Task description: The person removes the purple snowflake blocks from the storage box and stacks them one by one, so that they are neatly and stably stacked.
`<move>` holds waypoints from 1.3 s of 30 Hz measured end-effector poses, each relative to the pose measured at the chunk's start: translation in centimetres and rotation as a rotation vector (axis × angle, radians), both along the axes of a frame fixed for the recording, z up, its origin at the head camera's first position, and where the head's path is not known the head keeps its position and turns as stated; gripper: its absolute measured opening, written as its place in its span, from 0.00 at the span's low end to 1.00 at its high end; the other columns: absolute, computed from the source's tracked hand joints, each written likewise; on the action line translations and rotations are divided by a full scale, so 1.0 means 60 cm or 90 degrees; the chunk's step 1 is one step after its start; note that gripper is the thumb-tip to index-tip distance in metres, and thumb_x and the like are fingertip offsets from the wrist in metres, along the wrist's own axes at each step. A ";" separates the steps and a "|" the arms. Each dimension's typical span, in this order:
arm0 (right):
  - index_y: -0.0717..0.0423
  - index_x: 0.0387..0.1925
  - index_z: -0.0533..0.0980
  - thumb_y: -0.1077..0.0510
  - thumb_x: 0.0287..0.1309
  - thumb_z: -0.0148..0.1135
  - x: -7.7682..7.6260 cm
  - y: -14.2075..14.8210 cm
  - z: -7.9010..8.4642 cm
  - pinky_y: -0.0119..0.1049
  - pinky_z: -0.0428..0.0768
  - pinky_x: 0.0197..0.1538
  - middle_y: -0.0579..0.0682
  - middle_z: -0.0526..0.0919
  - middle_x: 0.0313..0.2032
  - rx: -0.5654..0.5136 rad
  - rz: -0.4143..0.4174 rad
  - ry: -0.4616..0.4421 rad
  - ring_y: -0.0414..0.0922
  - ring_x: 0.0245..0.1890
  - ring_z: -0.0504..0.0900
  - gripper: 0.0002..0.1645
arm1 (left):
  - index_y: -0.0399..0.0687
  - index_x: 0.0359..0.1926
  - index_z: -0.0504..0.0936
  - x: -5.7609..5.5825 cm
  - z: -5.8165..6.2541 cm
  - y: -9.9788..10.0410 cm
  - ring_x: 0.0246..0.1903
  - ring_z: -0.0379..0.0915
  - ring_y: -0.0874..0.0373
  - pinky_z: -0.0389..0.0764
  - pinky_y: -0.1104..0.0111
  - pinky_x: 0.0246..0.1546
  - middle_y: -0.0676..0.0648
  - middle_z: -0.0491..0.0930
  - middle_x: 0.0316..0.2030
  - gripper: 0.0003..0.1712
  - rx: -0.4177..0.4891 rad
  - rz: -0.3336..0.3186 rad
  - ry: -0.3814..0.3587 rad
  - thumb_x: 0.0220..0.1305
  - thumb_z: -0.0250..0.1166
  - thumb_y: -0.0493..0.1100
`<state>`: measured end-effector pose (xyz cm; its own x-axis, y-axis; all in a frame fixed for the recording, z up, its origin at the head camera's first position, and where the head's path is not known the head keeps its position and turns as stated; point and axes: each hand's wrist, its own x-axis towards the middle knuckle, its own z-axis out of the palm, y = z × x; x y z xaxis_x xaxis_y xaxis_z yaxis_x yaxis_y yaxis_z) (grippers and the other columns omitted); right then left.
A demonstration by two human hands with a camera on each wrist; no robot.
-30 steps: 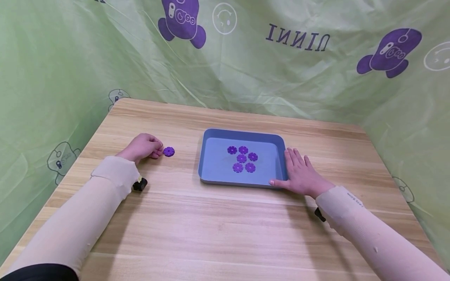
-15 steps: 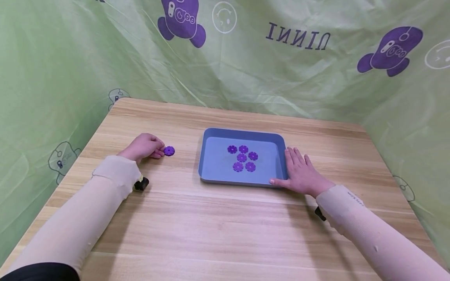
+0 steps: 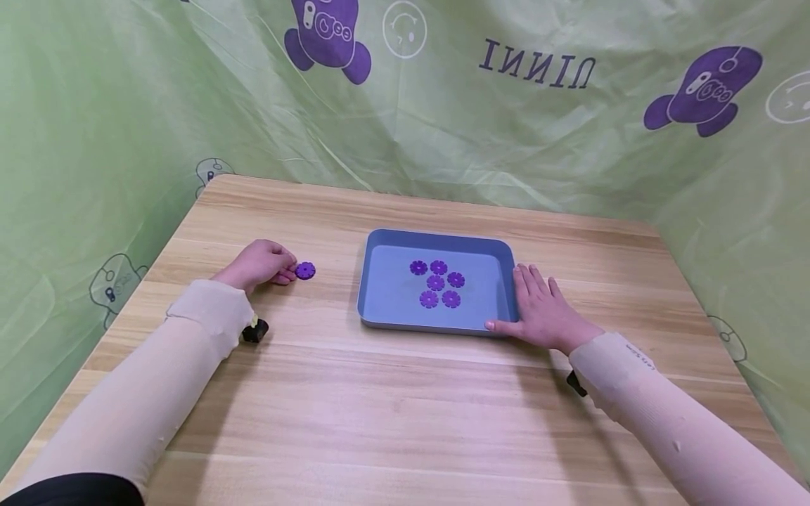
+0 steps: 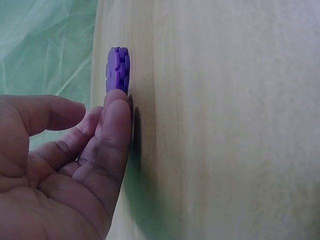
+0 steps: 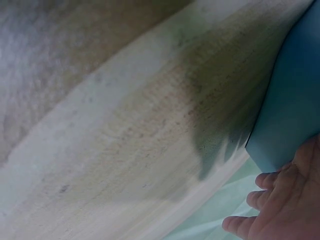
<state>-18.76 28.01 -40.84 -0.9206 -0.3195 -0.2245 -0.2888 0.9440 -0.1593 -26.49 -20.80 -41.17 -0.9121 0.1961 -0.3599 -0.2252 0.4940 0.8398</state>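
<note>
A small stack of purple notched plastic discs (image 3: 305, 270), the snowflake building kind, lies flat on the table left of the tray. The fingertips of my left hand (image 3: 259, 264) touch its left side. In the left wrist view the stack (image 4: 117, 69) shows layered notched edges, and the thumb stands apart from it. Several more purple discs (image 3: 435, 282) lie flat inside a shallow blue tray (image 3: 380, 320). My right hand (image 3: 545, 315) rests with straight fingers along the tray's right wall, its thumb at the near right corner. In the right wrist view the tray wall (image 5: 295, 95) meets the fingers.
The wooden table (image 3: 380, 414) carries the tray near its middle. A green printed curtain (image 3: 443, 140) hangs behind and at both sides. A small black device (image 3: 256, 330) sits under the left wrist, another (image 3: 576, 384) under the right.
My left fingertips have shifted slightly right, closing the small gap to the disc stack. The right hand, tray and discs inside stay in place.
</note>
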 end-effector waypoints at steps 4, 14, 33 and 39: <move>0.79 0.76 0.39 0.24 0.62 0.58 0.000 0.000 0.000 0.69 0.39 0.73 0.75 0.40 0.77 0.000 0.002 0.001 0.70 0.77 0.37 0.74 | 0.17 0.54 0.75 0.001 -0.002 -0.005 0.32 0.79 0.65 0.84 0.72 0.38 0.39 0.82 0.39 0.17 -0.001 0.000 0.007 0.77 0.50 0.33; 0.79 0.76 0.39 0.23 0.62 0.58 0.000 0.002 -0.001 0.69 0.39 0.73 0.76 0.40 0.77 -0.003 0.000 0.002 0.70 0.77 0.37 0.74 | 0.18 0.53 0.76 -0.004 0.014 0.000 0.32 0.79 0.61 0.84 0.71 0.37 0.38 0.82 0.38 0.17 -0.031 0.004 0.039 0.76 0.51 0.33; 0.78 0.76 0.39 0.22 0.61 0.58 0.001 0.001 0.000 0.69 0.39 0.74 0.75 0.40 0.77 -0.006 -0.009 -0.007 0.70 0.78 0.37 0.75 | 0.17 0.63 0.69 -0.032 0.067 0.093 0.38 0.79 0.59 0.83 0.73 0.41 0.26 0.74 0.56 0.24 0.006 -0.029 0.055 0.78 0.51 0.36; 0.78 0.76 0.39 0.22 0.61 0.58 0.000 0.001 -0.001 0.69 0.39 0.74 0.74 0.39 0.77 -0.009 -0.010 -0.008 0.69 0.78 0.36 0.75 | 0.19 0.60 0.73 -0.042 0.075 0.152 0.40 0.81 0.54 0.84 0.71 0.43 0.28 0.77 0.52 0.21 0.009 -0.054 0.072 0.77 0.51 0.36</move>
<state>-18.75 28.06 -40.88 -0.9230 -0.3078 -0.2309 -0.2713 0.9461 -0.1767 -29.03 -11.67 -36.67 -0.9268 0.2782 -0.2525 -0.0867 0.4957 0.8642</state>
